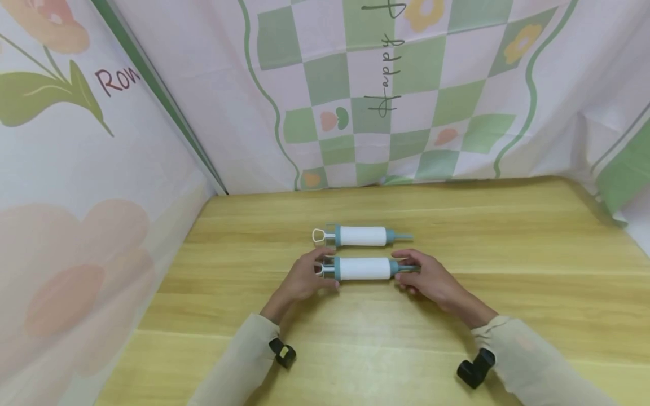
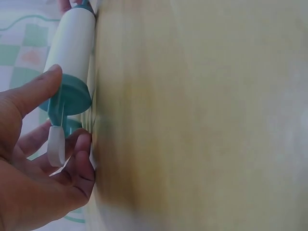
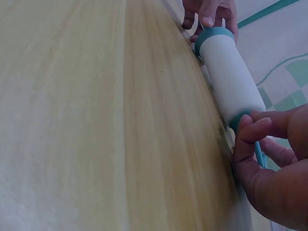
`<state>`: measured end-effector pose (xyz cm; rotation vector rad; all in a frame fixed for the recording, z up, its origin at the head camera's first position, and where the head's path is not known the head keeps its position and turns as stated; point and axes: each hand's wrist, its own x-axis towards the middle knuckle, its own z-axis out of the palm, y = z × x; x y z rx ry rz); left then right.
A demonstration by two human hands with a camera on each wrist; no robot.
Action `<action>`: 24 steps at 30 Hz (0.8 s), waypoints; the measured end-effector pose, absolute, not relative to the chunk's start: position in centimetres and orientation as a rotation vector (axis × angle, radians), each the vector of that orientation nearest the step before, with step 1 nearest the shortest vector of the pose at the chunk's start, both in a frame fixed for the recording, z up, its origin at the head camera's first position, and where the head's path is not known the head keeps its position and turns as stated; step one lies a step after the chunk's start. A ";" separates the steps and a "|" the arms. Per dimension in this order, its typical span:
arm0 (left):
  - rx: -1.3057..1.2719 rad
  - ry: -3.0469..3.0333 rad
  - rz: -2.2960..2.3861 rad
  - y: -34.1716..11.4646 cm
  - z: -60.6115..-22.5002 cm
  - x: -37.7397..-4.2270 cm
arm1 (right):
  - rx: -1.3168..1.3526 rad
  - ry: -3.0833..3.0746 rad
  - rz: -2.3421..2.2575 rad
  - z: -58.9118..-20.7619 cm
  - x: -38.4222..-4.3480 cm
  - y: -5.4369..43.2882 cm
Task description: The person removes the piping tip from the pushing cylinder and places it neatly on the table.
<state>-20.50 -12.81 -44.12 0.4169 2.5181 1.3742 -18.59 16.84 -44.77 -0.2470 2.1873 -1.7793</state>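
Observation:
Two large white syringes with teal ends lie side by side on the wooden table. My left hand [image 1: 303, 274] is at the ringed plunger end of the nearer syringe [image 1: 363, 269]. In the left wrist view, its thumb touches the teal collar [image 2: 74, 94] and the fingers curl behind the white plunger ring [image 2: 56, 147]. At the other end, my right hand [image 1: 430, 276] has its thumb and fingers around the teal nozzle end [image 3: 238, 120]. The farther syringe [image 1: 363, 235] lies just behind, parallel, untouched, its white ring to the left.
The wooden table [image 1: 365, 349] runs back to a hanging cloth [image 1: 325, 84] with green and white checks. Another printed cloth [image 1: 76, 186] hangs along the left edge. Each sleeve carries a black wrist camera, one on the left [image 1: 282, 353], one on the right [image 1: 475, 369].

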 end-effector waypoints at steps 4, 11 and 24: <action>0.390 2.515 1.388 -12.8 -44.2 -20.4 | -0.235 2.188 -1.786 -44.9 -18.6 16.7; 0.374 2.512 1.391 -12.9 -44.6 -20.6 | -0.229 2.224 -1.751 -45.0 -18.7 16.6; 0.372 2.512 1.418 -12.6 -44.5 -20.5 | -0.212 2.225 -1.750 -44.8 -18.6 16.5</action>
